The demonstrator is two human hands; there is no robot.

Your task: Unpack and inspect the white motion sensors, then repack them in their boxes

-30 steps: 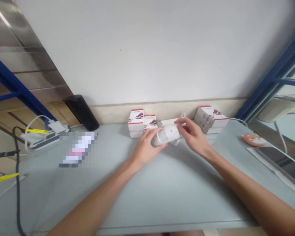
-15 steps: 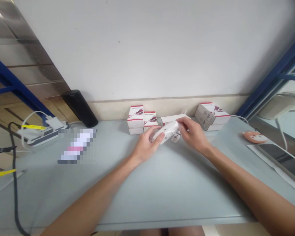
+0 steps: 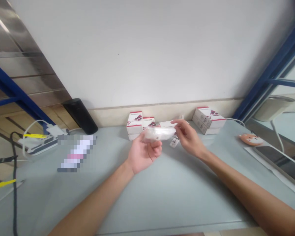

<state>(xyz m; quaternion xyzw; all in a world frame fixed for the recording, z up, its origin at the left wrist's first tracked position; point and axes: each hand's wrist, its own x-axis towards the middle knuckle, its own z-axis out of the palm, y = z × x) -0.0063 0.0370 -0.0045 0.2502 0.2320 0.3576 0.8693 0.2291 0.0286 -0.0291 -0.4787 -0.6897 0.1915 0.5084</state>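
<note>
A: So the surface is a pale blue-grey desk. What's closest on it?
B: Two bare hands. The left hand is turned palm up, its lower fingers curled in, holding the left end of a white package in shiny clear wrap.
A: And the other one?
B: The right hand is nearly closed, thumb and fingertips pinching the package's right end. How firmly, I can't tell.
A: Where does that put the package?
B: Held up between both hands, lying roughly level, over the middle of the desk. A small white piece with dark marks lies just beside the right hand.
A: Farther back?
B: Left boxes, white with red edges, and similar right boxes, well apart. Past them all, a plain white wall.
</note>
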